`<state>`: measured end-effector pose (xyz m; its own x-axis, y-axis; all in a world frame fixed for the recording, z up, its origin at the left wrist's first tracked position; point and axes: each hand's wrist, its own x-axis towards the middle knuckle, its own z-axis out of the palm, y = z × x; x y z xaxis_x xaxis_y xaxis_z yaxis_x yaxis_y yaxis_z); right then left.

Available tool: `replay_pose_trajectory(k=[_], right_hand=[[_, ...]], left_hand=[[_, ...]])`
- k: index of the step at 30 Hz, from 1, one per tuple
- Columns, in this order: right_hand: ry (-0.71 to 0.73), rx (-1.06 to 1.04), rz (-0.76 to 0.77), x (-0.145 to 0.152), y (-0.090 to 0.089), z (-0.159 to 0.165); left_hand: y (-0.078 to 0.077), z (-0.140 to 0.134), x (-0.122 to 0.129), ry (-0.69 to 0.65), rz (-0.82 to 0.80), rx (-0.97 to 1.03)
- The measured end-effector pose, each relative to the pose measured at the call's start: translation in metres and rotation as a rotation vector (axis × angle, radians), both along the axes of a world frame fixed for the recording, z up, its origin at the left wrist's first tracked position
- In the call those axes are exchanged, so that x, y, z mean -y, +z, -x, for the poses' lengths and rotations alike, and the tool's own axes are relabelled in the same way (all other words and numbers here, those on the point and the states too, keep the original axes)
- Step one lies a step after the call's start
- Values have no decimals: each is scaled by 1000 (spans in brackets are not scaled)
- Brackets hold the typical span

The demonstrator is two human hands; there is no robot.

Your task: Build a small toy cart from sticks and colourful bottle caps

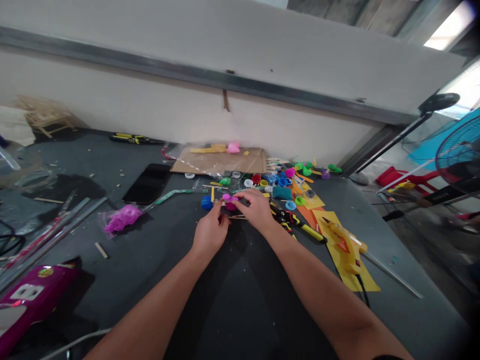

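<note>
At the middle of the table my left hand (210, 230) and my right hand (258, 207) meet around a small bright pink clay-like piece (227, 198). Fingers of both hands are closed in at its sides, partly hiding it. Directly left of the fingertips are a blue bottle cap (206, 202) and a thin yellow strip (212, 193) standing up. Thin wooden sticks (238, 217) lie just under the right hand. Several loose caps, among them a red cap (256, 178) and a white cap (248, 183), are scattered beyond the fingers.
Yellow-and-black pliers (305, 226) and a yellow glue gun (347, 250) lie at the right. A phone (147, 183), bagged purple clay-like material (123, 218) and a magenta power tool (37, 295) are at the left. Cardboard (221, 162) rests near the white wall (180, 95).
</note>
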<state>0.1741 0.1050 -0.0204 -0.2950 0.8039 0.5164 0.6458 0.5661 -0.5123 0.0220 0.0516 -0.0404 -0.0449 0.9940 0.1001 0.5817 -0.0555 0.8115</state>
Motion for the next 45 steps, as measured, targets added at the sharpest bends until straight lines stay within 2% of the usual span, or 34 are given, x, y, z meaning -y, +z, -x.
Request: replay_pose_trajectory(k=[8, 23, 29, 45], right_hand=[[10, 7, 16, -1, 0, 1], [33, -23, 65, -2, -4, 2], [4, -60, 87, -1, -8, 2], [25, -25, 47, -1, -4, 5]], left_hand=[[1, -1, 0, -13, -16, -74], [13, -2, 2, -19, 72, -155], [12, -2, 1, -15, 75, -179], [8, -2, 1, -14, 34, -158]])
